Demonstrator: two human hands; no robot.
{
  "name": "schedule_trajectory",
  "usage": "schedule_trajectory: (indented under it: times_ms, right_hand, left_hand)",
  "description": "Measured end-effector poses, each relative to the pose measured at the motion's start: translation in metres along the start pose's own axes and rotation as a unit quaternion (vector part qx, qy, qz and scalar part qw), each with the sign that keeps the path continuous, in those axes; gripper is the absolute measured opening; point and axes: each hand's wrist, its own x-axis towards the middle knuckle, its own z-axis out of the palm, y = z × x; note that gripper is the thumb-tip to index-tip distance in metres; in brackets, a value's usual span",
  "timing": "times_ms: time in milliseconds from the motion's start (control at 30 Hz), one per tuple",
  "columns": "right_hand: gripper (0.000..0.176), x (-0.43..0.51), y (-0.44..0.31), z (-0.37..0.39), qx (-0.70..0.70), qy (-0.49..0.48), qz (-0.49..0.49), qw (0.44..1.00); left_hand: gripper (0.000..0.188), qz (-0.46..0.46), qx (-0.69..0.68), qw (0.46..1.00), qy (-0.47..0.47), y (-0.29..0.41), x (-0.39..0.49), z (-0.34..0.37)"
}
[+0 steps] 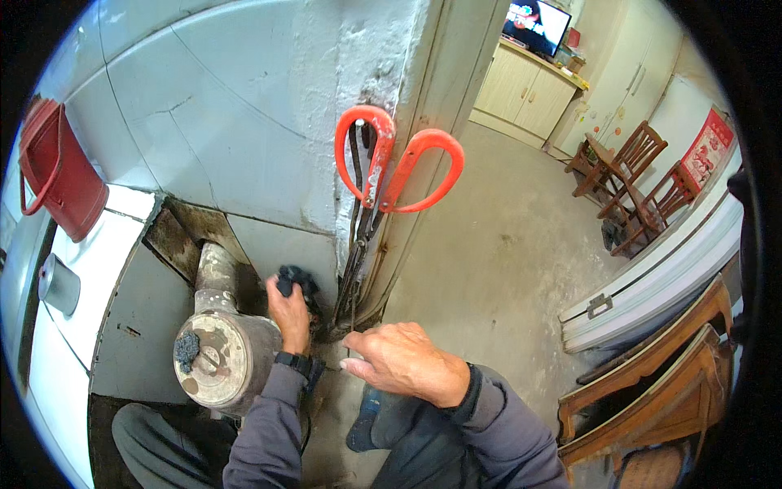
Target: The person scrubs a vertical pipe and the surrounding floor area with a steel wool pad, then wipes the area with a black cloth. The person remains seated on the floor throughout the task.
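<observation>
Beside a round metal stove with a lid [211,360], my left hand [290,315] grips a dark, crumpled bundle, blurred, possibly cloth. A dark wad of scouring mesh [186,351] lies on the lid's left part. Right of that, my right hand [406,363] pinches a thin rod or wire between thumb and forefinger, above the floor; its lower end is hard to make out. Red-handled scissors [391,162] hang on the wall corner beyond both hands, with dark metal tongs or rods [354,263] beside and under them.
The stovepipe [215,275] runs from the stove into the tiled wall. On the white ledge at left stand a red container [64,171] and a metal cup [59,284]. A door frame [452,91] rises ahead. Wooden panels [647,403] lean at right; wooden chairs [638,153] stand farther off.
</observation>
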Motion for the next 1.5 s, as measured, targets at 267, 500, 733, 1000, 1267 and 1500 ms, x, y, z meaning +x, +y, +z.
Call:
schedule_trajectory:
  times_ms: [267,500,733,1000,1267,1500]
  right_hand:
    - [0.025,-0.002,-0.003,-0.003,0.01,-0.007,-0.023,1.0]
    - [0.027,-0.002,0.001,0.001,-0.003,0.029,-0.049,0.998]
    - [0.025,-0.005,-0.008,-0.005,0.038,-0.008,-0.018,0.999]
    - [0.034,0.003,-0.01,-0.012,0.036,-0.054,0.021,0.998]
    - [0.036,-0.002,-0.008,-0.012,0.031,-0.063,0.026,0.997]
    - [0.029,-0.002,-0.009,-0.009,0.028,-0.038,0.004,0.999]
  left_hand:
    - [0.03,-0.041,-0.112,0.983,0.138,-0.026,0.042,0.009]
    - [0.035,-0.378,-0.288,0.88,0.0,-0.041,-0.006,0.017]
    - [0.023,-0.134,-0.399,0.907,0.006,0.024,0.008,0.017]
    - [0.037,-0.226,-0.329,0.89,0.221,0.003,0.042,0.02]
    - [0.027,-0.365,-0.375,0.849,0.077,-0.026,-0.005,0.019]
    - [0.032,-0.217,-0.257,0.941,-0.034,0.007,-0.021,0.026]
